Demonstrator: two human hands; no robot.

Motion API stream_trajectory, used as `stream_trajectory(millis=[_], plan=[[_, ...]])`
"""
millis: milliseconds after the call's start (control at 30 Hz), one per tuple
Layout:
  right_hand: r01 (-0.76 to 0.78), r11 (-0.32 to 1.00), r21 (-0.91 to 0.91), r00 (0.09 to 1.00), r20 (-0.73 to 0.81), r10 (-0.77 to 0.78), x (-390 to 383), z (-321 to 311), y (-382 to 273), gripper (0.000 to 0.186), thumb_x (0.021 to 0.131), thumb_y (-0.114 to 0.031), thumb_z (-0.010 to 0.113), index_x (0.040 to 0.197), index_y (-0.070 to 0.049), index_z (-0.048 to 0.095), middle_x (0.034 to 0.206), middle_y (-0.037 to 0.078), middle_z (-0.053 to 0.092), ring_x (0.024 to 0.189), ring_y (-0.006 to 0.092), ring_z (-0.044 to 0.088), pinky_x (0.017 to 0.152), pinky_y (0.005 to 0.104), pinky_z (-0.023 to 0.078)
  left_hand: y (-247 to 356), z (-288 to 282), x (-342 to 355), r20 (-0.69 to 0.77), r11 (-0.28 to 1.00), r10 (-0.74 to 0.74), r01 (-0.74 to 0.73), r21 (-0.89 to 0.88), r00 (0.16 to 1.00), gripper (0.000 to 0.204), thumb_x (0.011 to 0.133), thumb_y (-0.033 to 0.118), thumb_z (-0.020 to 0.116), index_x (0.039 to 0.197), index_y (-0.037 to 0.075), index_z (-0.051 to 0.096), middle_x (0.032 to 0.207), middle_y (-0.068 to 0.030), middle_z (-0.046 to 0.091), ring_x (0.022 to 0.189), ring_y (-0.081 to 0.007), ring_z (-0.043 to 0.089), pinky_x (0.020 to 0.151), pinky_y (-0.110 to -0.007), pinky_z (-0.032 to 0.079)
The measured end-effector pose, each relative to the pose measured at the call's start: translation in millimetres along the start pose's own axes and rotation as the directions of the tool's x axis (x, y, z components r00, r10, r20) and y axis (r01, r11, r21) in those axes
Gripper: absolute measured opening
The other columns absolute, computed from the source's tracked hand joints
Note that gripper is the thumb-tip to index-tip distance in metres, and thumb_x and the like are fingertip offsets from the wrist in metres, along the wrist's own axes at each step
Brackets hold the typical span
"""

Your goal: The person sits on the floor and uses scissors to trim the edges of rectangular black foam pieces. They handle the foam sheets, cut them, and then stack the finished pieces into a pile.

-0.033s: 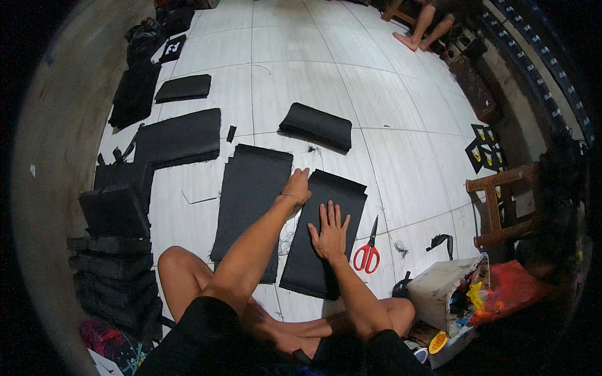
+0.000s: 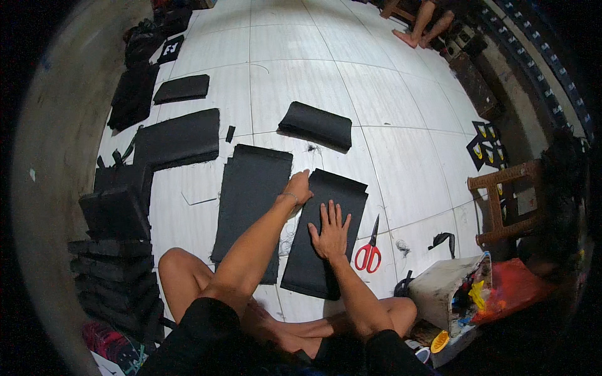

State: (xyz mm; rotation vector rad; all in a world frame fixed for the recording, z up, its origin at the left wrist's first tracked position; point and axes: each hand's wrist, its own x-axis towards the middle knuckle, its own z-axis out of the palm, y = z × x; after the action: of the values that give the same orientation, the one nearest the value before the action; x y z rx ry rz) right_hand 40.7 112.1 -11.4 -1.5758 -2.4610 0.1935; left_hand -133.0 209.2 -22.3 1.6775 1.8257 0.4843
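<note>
My right hand [image 2: 330, 237] lies flat, fingers spread, on a stack of black fabric pieces [image 2: 307, 271] in front of me. My left hand [image 2: 296, 188] is closed beside that stack's upper left edge; what its fingers hold, if anything, is hidden. Under my left forearm is a second stack of black fabric [image 2: 246, 194], its layers slightly uneven. Red-handled scissors [image 2: 369, 255] rest on the floor to the right of my right hand, blades pointing away and closed. Loose threads [image 2: 287, 238] lie in the gap between the two stacks.
A folded black fabric stack [image 2: 316, 127] lies farther ahead. More black stacks [image 2: 179, 138] line the left side, with a tall pile [image 2: 113, 269] near my left knee. At right stand a white bin [image 2: 433, 285] and a brown stool [image 2: 483, 183]. Another person's feet [image 2: 411, 39] show far right.
</note>
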Motion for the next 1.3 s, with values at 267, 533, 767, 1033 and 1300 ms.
stream_trajectory(millis=[267, 533, 767, 1033, 1300], plan=[[-0.035, 0.997, 0.070, 0.999, -0.009, 0.036, 1, -2, 5, 0.067, 0.086, -0.044, 0.054, 0.141, -0.008, 0.038, 0.150, 0.014, 0.029, 0.140, 0.0310, 0.023, 0.112, 0.0580, 0.011, -5, -30, 6, -0.043, 0.986, -0.035, 0.027, -0.164, 0.998, 0.011, 0.072, 0.013, 0.071, 0.079, 0.005, 0.074, 0.081, -0.0170, 0.069, 0.079, -0.0316, 0.068, 0.079, -0.039, 0.053], [-0.062, 0.997, 0.048, 0.998, 0.014, 0.061, 1, 0, 4, 0.068, 0.086, -0.046, 0.053, 0.142, -0.009, 0.037, 0.151, 0.012, 0.027, 0.140, 0.0292, 0.022, 0.113, 0.0555, 0.008, -8, -63, 13, -0.211, 0.977, 0.030, -0.073, -0.201, 0.977, 0.036, 0.072, 0.004, 0.064, 0.108, 0.005, 0.063, 0.113, -0.0186, 0.061, 0.101, -0.0339, 0.060, 0.089, -0.039, 0.049], [-0.057, 0.997, 0.055, 0.998, 0.015, 0.056, 0, -2, -1, 0.068, 0.086, -0.046, 0.053, 0.141, -0.010, 0.037, 0.150, 0.012, 0.029, 0.140, 0.0290, 0.023, 0.114, 0.0546, 0.008, -2, -39, 34, 0.226, 0.958, 0.276, -0.286, 0.012, 0.934, 0.088, 0.058, 0.005, 0.082, 0.136, 0.008, 0.039, 0.124, -0.0186, 0.056, 0.111, -0.0358, 0.056, 0.094, -0.041, 0.046], [-0.060, 0.995, 0.080, 0.998, -0.030, 0.062, 0, 0, 9, 0.067, 0.083, -0.043, 0.057, 0.139, -0.010, 0.041, 0.148, 0.013, 0.032, 0.138, 0.0307, 0.026, 0.112, 0.0570, 0.012, -4, -52, 34, 0.178, 0.986, 0.149, -0.160, 0.045, 0.973, 0.016, 0.075, 0.019, 0.071, 0.084, 0.007, 0.074, 0.085, -0.0161, 0.069, 0.082, -0.0306, 0.067, 0.080, -0.038, 0.052], [-0.050, 0.994, 0.097, 0.998, -0.026, 0.053, 2, -4, 1, 0.066, 0.084, -0.044, 0.056, 0.139, -0.009, 0.041, 0.149, 0.012, 0.031, 0.139, 0.0299, 0.024, 0.112, 0.0568, 0.011, -22, -76, 36, -0.079, 0.935, 0.247, -0.216, 0.281, 0.966, 0.029, 0.078, 0.013, 0.066, 0.106, 0.008, 0.066, 0.111, -0.0159, 0.061, 0.100, -0.0334, 0.059, 0.088, -0.041, 0.047]])
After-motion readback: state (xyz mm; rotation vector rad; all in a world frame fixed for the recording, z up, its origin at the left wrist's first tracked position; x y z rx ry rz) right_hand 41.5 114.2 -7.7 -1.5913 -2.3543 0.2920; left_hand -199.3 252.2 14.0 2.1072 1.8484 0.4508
